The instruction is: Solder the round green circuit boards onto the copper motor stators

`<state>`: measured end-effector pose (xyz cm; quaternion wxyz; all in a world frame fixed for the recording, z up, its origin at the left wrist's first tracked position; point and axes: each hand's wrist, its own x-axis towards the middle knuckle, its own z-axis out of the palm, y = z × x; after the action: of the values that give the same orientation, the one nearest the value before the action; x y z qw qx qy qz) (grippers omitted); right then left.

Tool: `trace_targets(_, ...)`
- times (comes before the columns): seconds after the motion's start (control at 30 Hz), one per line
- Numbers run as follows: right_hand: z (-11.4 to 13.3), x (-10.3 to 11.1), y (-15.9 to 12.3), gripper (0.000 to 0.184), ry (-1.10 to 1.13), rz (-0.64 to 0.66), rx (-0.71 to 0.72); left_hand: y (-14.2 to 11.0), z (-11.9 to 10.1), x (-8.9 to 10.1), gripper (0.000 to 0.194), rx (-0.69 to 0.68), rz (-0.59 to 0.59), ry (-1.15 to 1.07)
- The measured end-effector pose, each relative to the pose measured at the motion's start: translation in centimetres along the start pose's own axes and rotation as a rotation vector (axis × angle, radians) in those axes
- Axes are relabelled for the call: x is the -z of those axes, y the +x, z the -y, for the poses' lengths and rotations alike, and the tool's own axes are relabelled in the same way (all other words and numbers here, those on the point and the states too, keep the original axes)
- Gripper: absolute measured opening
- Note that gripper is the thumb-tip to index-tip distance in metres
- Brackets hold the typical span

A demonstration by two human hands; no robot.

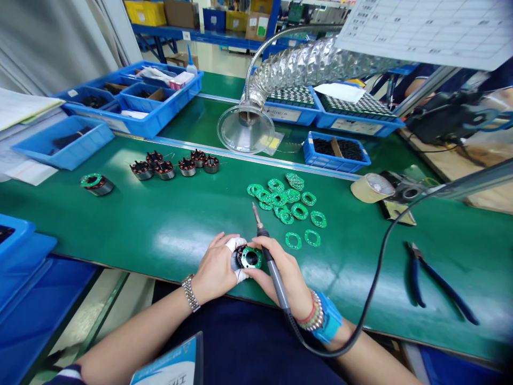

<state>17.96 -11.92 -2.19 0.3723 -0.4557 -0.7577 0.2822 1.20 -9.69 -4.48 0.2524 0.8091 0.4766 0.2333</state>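
Note:
My left hand [218, 264], with white wraps on its thumb and finger, is closed around a motor stator [235, 260] near the bench's front edge. A green ring-shaped circuit board [256, 259] lies on the stator's face, which is turned toward me. My right hand [285, 272] holds a soldering iron [276, 278] against the palm side, its tip pointing up and away from the stator. The right thumb and fingertips also touch the board's edge. Just beyond, several loose green ring boards [299, 211] lie scattered. Several copper-wound stators [165, 170] stand further left, and one with a board [96, 184] sits apart.
A fume-extraction funnel [246, 131] hangs over the bench's middle. Blue-handled cutters [417, 262] lie at the right, beyond the iron's cable [379, 262]. A solder spool [372, 188] stands behind them. Blue bins [64, 141] line the left; a small bin of black parts [336, 152] stands at the back.

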Motion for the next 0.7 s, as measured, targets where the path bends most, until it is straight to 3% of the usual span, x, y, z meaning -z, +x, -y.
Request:
trace_targets(0.33, -0.1, -0.8, -0.4, 0.042, -0.012, -0.114, -0.042, -0.1, -0.2, -0.1, 0.045, 0.001, 0.020, -0.016)
trace_targets(0.7, -1.2, -0.6, -0.1, 0.045, 0.010, -0.073, 0.045, 0.0, -0.1, -0.1, 0.048, -0.025, 0.052, 0.035)
